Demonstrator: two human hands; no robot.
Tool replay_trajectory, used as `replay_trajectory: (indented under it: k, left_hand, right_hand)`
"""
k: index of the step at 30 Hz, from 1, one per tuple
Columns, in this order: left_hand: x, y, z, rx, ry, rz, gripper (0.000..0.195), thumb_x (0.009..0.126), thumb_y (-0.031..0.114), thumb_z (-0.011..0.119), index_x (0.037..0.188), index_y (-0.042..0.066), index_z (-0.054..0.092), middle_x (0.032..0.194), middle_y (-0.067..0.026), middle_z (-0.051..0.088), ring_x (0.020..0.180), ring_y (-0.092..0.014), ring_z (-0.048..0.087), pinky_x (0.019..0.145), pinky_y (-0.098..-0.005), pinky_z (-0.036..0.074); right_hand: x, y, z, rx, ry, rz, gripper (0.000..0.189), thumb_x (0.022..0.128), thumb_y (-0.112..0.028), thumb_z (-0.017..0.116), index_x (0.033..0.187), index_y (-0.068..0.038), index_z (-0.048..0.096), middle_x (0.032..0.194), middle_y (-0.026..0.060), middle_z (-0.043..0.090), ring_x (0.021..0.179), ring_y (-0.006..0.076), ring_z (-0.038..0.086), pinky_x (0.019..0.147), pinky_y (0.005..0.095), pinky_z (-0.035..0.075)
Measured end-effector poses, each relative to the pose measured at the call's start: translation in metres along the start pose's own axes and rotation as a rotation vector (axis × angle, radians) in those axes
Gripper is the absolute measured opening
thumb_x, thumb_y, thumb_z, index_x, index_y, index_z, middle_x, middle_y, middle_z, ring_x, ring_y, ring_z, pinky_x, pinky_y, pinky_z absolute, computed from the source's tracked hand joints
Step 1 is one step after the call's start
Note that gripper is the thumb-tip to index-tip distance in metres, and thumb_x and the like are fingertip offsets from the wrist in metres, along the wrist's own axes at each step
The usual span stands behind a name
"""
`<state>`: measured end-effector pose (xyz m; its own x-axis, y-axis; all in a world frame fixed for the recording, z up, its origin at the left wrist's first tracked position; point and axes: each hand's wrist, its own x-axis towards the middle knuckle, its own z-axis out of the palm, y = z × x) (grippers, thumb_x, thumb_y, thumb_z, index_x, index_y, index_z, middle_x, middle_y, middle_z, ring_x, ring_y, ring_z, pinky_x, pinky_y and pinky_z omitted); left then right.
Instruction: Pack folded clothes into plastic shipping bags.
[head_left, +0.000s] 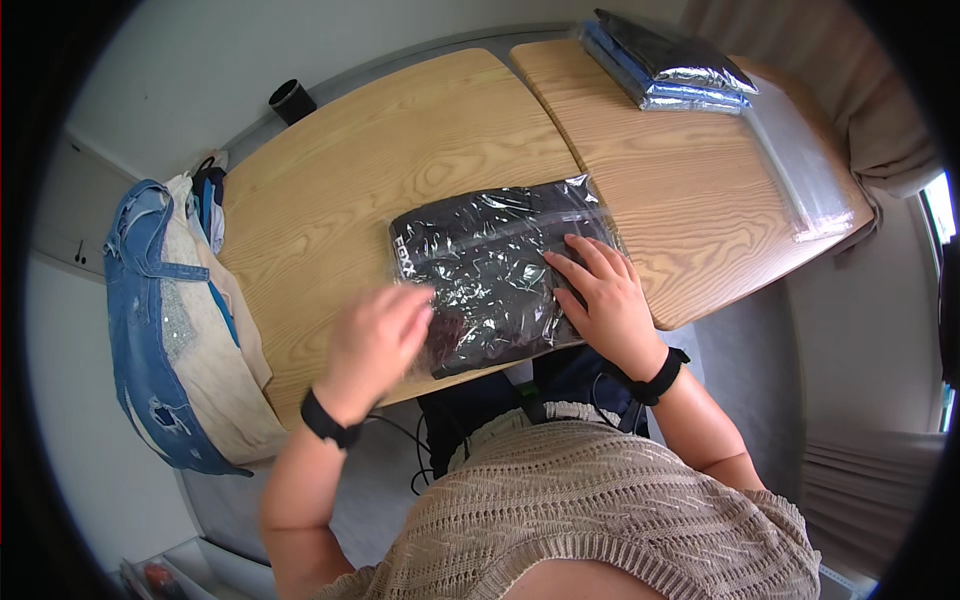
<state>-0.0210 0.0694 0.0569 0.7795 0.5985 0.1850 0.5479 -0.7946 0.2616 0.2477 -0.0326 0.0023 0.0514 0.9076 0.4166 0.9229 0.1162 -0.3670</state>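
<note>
A folded black garment with white lettering lies in a clear plastic bag (495, 277) on the wooden table in front of me. Its film is wrinkled and shiny, and a lighter strip crosses the upper part. My right hand (604, 292) rests on the bag's right side, palm down with fingers spread. Over the bag's left edge is my left hand (379, 341), blurred by motion, its fingers bent. Whether those fingers touch or pinch the film cannot be made out.
Jeans (146, 322) and other clothes hang over the table's left end. Bagged folded garments (667, 67) are stacked at the far right, beside flat clear plastic bags (799, 165). A black cup-like container (292, 103) stands past the back edge. A seam divides two tabletops (420, 135).
</note>
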Motion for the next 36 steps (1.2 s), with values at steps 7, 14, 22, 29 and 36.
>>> replay_trajectory:
  k: [7,14,22,29,36]
  left_hand:
    - [-0.036,0.035,0.030,0.020,-0.097,-0.079,0.057,0.075,0.021,0.073,0.125,0.005,0.051,0.129,-0.0109,0.051,0.114,-0.029,0.051,0.092,-0.0387,0.046]
    - [-0.035,0.026,0.021,-0.122,-0.064,-0.099,0.040,0.079,0.007,0.062,0.118,0.003,0.054,0.100,-0.0126,0.063,0.095,-0.031,0.058,0.083,-0.0407,0.046]
    - [-0.012,0.023,-0.066,-0.368,0.055,-0.146,0.020,0.087,0.016,0.058,0.098,-0.001,0.063,0.069,-0.0175,0.060,0.062,-0.030,0.060,0.057,-0.0349,0.045]
    - [-0.007,-0.027,-0.077,-0.644,0.203,-0.264,0.026,0.093,0.020,0.055,0.100,-0.004,0.061,0.086,-0.0044,0.063,0.080,-0.010,0.054,0.072,-0.0234,0.042]
    - [-0.024,-0.072,-0.033,-1.107,0.471,-0.229,0.064,0.086,0.042,0.065,0.131,0.002,0.043,0.112,-0.0051,0.057,0.101,-0.012,0.053,0.080,-0.0240,0.043]
  right_hand:
    - [-0.002,0.008,-0.006,0.084,-0.001,0.030,0.041,0.080,-0.019,0.066,0.121,-0.014,0.059,0.130,0.0094,0.052,0.119,0.0294,0.047,0.100,0.0428,0.037]
    - [-0.020,0.049,-0.035,0.338,-0.085,0.022,0.033,0.087,-0.023,0.062,0.116,-0.010,0.061,0.135,0.0141,0.050,0.127,0.0373,0.042,0.105,0.0445,0.033]
    - [-0.005,0.041,-0.077,0.939,-0.125,-0.062,0.046,0.087,-0.031,0.062,0.121,0.000,0.054,0.129,0.0169,0.051,0.129,0.0314,0.040,0.104,0.0413,0.035]
    - [0.043,0.025,-0.055,0.837,-0.234,0.001,0.036,0.075,-0.017,0.079,0.105,-0.004,0.063,0.091,0.0064,0.067,0.089,0.0174,0.062,0.080,0.0300,0.048]
    - [0.063,0.022,-0.037,0.804,-0.104,0.104,0.030,0.081,-0.022,0.074,0.100,0.000,0.066,0.088,0.0087,0.070,0.081,0.0169,0.063,0.076,0.0294,0.049]
